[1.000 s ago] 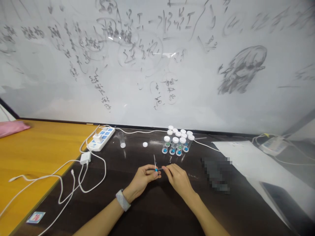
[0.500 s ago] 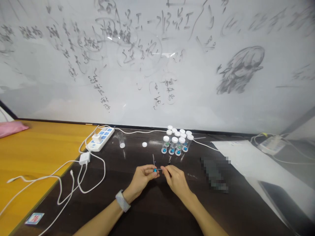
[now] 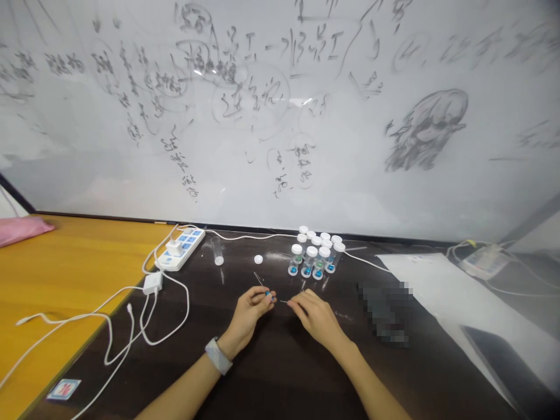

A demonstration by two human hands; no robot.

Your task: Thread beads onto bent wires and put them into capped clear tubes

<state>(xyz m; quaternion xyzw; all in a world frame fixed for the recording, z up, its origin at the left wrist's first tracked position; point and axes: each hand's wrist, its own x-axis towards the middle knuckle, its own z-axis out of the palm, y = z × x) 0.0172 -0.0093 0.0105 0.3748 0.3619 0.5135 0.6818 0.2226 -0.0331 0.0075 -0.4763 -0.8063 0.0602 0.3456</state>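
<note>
Over the dark table, my left hand (image 3: 250, 312) pinches a small blue piece (image 3: 269, 296), from which a thin metal wire or pin (image 3: 259, 279) sticks up and to the left. To its right, my right hand (image 3: 317, 318) grips a thin metal rod (image 3: 284, 301) whose tip points at the blue piece, with a small gap between them. Beyond the hands stand several clear vials with white caps (image 3: 311, 251), with blue and green pieces inside. An uncapped clear vial (image 3: 217, 251) and a loose white cap (image 3: 258, 259) are further left.
A white power strip (image 3: 181, 249) with tangled white cables (image 3: 188, 297) lies at the left. At the right are a blurred dark object (image 3: 385, 312), white paper (image 3: 464, 297) and a dark flat device (image 3: 503, 364). A whiteboard (image 3: 350, 192) rises behind.
My left hand has turned and moved slightly left with the blue piece, so its wire leans further left. The rod in my right hand is now apart from the piece.
</note>
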